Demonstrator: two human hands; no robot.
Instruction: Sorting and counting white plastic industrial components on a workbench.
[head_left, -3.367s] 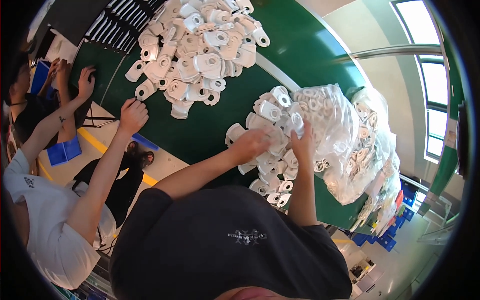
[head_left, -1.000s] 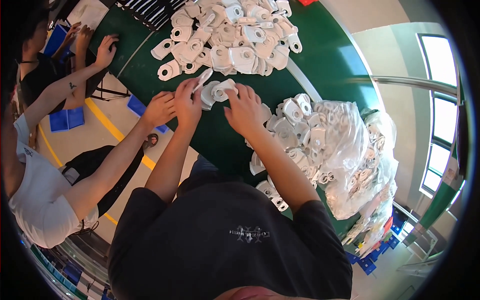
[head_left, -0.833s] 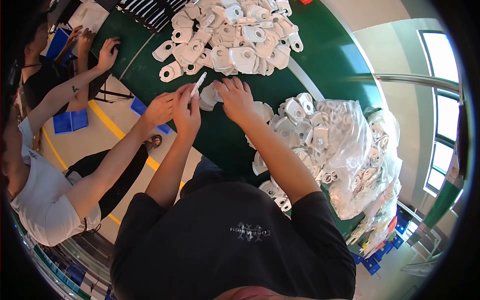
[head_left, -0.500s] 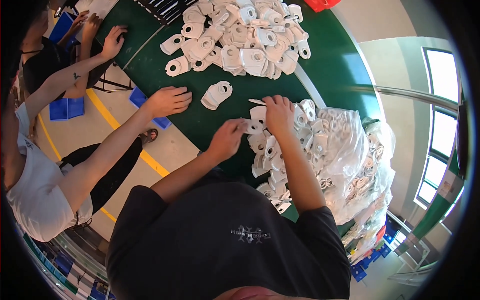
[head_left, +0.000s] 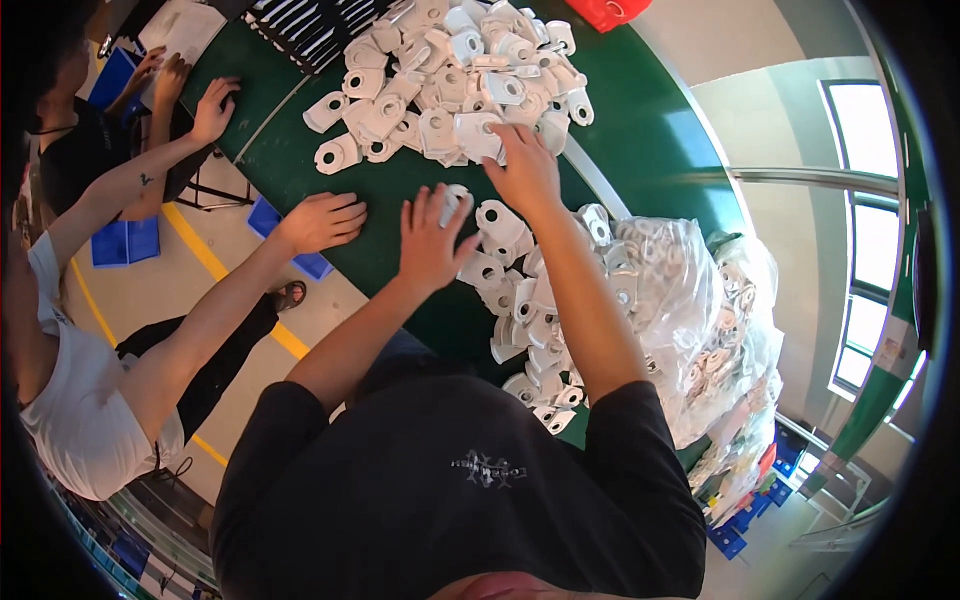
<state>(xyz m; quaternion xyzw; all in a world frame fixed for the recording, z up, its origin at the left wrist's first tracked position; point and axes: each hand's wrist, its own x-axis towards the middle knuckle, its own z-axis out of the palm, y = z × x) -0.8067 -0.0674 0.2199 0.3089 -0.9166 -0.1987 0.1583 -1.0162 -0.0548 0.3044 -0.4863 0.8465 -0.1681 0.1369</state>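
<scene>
My left hand [head_left: 430, 245] is over the green table with its fingers spread, its fingertips at a single white plastic part [head_left: 456, 202] with a round hole. Part of that piece is hidden behind the fingers. Farther out, my right hand [head_left: 528, 170] has its fingers and thumb on a flat white plate-like part [head_left: 478, 135] at the near edge of a big heap of similar parts [head_left: 440, 75]. A second heap of white holed parts [head_left: 545, 300] lies under and beside my right forearm, close to my body.
Clear plastic bags [head_left: 680, 300] of white parts stand on the right. A black rack [head_left: 315, 30] with white slats lies at the far left, and a red item [head_left: 608, 12] at the far edge. At left, a co-worker's hand [head_left: 325, 222] rests by the table edge; blue bins [head_left: 125, 243] stand on the floor.
My right hand has moved from the near heap out to the big far heap. My left hand has shifted forward and spread its fingers, without the part it was handling.
</scene>
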